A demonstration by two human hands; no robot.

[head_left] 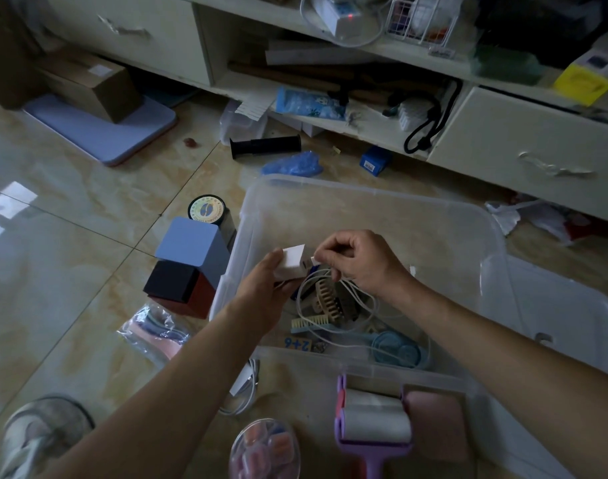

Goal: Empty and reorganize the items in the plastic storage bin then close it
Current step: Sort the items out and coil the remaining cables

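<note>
A clear plastic storage bin is set on the tiled floor with its lid off; what appears to be the lid is seen lying just beside it on the right. Above the bin's left side, a white charger block is gripped by the left hand, fingers curled around it. The plug end of a white cable is pinched at the block's right face by the right hand, and the cable trails down in loops into the bin. At the near end of the bin, a beige claw hair clip, a comb, a light blue round item and a small tile printed "2+6" are heaped together. To the left of the bin, a blue box is stacked on a dark red and black box, with a round tin behind them. Nearer, a purple lint roller and a clear tub of small pink pieces are seen on the floor. A white cabinet runs along the far side.
</note>
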